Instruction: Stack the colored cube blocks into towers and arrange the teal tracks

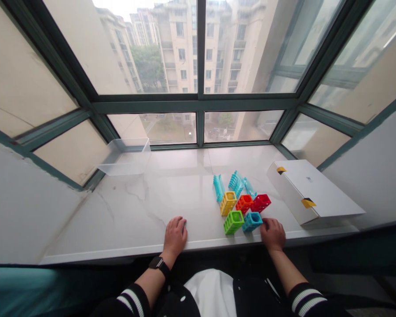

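My left hand [176, 233] rests on the front of the white sill, fingers curled in and together, with nothing seen in it. Beside the blue hollow block [252, 222], my right hand [273, 234] also lies with its fingers curled; whether it touches the block I cannot tell. A green hollow block [233, 223] stands to the left of the blue one. Behind them are a yellow block [229, 203], an orange-red block [244, 204] and a dark red block [261, 203]. Translucent light-blue track pieces [236, 183] lie farther back, one curved.
A clear plastic bin [125, 167] sits at the back left of the marbled sill [145, 198]. At the right lies a white box [317, 189] with yellow-and-black tabs. Green-framed windows [198, 105] close off the back and sides.
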`<state>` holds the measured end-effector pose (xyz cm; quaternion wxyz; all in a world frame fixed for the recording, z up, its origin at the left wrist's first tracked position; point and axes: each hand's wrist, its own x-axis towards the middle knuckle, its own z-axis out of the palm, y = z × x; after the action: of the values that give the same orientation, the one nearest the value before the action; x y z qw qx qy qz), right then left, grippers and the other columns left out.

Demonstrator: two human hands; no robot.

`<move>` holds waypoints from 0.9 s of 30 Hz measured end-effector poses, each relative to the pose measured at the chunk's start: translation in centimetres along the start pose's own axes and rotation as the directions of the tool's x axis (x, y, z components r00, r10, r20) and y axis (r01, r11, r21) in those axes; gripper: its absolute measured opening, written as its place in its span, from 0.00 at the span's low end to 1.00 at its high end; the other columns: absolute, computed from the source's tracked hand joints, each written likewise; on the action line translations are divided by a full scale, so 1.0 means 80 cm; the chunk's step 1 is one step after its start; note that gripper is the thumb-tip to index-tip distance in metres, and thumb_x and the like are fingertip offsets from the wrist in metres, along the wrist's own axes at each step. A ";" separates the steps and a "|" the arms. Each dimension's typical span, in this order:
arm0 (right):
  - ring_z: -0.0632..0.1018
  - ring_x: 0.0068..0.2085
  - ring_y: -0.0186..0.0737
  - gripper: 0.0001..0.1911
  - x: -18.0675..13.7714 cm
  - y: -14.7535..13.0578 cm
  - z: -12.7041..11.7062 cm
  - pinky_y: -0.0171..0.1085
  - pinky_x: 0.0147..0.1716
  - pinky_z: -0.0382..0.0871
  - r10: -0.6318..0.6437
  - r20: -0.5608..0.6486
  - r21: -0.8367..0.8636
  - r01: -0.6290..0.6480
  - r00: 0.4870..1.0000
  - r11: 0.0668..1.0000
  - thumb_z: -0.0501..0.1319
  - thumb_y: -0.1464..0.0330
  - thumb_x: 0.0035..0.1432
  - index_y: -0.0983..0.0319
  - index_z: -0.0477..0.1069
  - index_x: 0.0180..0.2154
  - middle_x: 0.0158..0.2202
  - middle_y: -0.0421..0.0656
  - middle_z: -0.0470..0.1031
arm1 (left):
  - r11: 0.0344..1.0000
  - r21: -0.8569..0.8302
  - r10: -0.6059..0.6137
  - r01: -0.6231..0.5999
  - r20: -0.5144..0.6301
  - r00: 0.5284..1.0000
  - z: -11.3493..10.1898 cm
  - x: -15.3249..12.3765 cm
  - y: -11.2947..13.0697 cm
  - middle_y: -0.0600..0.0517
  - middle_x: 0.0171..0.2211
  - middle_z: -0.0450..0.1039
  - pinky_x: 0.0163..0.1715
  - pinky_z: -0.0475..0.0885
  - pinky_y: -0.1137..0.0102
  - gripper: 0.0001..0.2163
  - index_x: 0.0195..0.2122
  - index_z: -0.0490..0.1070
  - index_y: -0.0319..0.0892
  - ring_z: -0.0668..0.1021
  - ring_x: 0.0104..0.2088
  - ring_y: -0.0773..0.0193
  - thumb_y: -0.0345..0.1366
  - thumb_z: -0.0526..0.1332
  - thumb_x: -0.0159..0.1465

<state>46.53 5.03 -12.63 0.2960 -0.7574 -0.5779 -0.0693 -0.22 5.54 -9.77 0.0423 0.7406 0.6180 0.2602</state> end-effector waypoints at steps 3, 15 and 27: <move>0.74 0.43 0.53 0.13 -0.001 0.000 0.001 0.47 0.43 0.67 0.003 0.008 0.025 -0.003 1.000 1.000 0.55 0.65 0.62 0.59 0.79 0.37 0.40 0.50 0.79 | 1.000 0.005 0.000 0.000 0.002 1.000 -0.001 0.001 0.002 0.42 0.55 0.75 0.63 0.69 0.49 0.14 0.52 0.76 0.45 0.76 0.57 0.47 0.31 0.55 0.69; 0.84 0.40 0.55 0.22 0.041 0.015 -0.077 0.48 0.41 0.78 0.302 0.155 0.498 -0.338 0.941 0.799 0.62 0.51 0.57 0.60 0.81 0.42 0.36 0.49 0.85 | 1.000 -0.009 0.002 -0.003 -0.045 0.999 0.005 -0.001 -0.001 0.43 0.54 0.76 0.61 0.71 0.49 0.14 0.51 0.77 0.47 0.77 0.56 0.48 0.30 0.56 0.68; 0.80 0.56 0.54 0.17 0.119 -0.176 -0.216 0.53 0.57 0.77 -0.582 0.285 0.550 0.368 0.761 0.750 0.65 0.58 0.66 0.49 0.79 0.55 0.55 0.47 0.80 | 1.000 -0.017 0.002 -0.003 -0.040 0.999 0.002 -0.001 0.002 0.43 0.54 0.76 0.62 0.70 0.50 0.14 0.51 0.76 0.47 0.76 0.57 0.49 0.30 0.56 0.68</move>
<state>40.77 6.00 10.92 0.3004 -0.4816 -0.8060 0.1679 -0.04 5.47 -9.87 0.0360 0.7357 0.6155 0.2805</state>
